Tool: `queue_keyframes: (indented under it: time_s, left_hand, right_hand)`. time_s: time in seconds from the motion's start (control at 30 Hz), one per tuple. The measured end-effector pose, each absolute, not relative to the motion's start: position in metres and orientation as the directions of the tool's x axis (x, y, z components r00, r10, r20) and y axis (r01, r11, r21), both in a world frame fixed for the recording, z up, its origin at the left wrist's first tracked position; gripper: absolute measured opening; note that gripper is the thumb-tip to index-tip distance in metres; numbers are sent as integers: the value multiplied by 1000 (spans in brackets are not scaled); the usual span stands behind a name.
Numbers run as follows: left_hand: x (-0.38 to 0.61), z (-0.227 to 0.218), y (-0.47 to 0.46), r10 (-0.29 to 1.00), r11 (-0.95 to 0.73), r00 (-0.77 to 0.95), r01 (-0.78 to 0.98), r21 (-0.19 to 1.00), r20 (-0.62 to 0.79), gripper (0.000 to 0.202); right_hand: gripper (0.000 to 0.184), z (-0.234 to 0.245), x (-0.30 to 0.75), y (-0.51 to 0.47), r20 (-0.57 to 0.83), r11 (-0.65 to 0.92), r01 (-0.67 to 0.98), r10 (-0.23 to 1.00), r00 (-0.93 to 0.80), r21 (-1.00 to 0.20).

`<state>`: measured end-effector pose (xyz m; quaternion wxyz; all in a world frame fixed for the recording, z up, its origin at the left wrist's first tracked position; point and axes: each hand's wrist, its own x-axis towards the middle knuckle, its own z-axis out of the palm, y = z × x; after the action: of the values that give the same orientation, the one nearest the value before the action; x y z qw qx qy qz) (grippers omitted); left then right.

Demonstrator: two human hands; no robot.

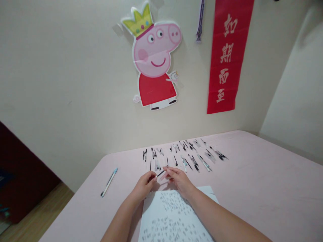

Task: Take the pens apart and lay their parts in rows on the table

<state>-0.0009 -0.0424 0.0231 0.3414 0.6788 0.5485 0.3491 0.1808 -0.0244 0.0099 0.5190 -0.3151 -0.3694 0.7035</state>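
Note:
My left hand (145,184) and my right hand (179,179) are close together above the top edge of a written sheet. Between them runs a thin dark pen refill (160,173), tilted up to the right. The left fingers pinch its lower end, and the thumb and fingers of the right hold the upper end. A pale, see-through strip shows just under the refill by the right fingers; I cannot tell what it is. Beyond the fingers lie pen parts, among them a black refill (176,160) and a pale pen barrel (204,163).
A white sheet with handwriting (174,222) lies under my forearms. A blue-and-white pen (109,182) rests alone at the left. Several dismantled pens are spread in two rows along the back of the pink tabletop (262,178). The wall rises directly behind them.

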Motion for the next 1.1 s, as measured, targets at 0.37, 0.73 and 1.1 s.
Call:
queue_keyframes:
  time_s: [0.37, 0.73, 1.1]
  left_hand:
    - [-5, 24, -41, 991, -136, 70, 510, 849, 116, 15]
    - [3, 20, -37, 999, 37, -33, 224, 974, -30, 35]
    - [34, 26, -53, 968, 235, 107, -83, 968, -226, 39]
  right_hand:
    - [38, -2, 188, -10, -95, -97, -577, 995, -33, -811]
    - [35, 5, 186, -18, -89, -187, -564, 976, -198, -804]
    - [46, 11, 185, -29, -81, -299, -460, 896, -436, -836]
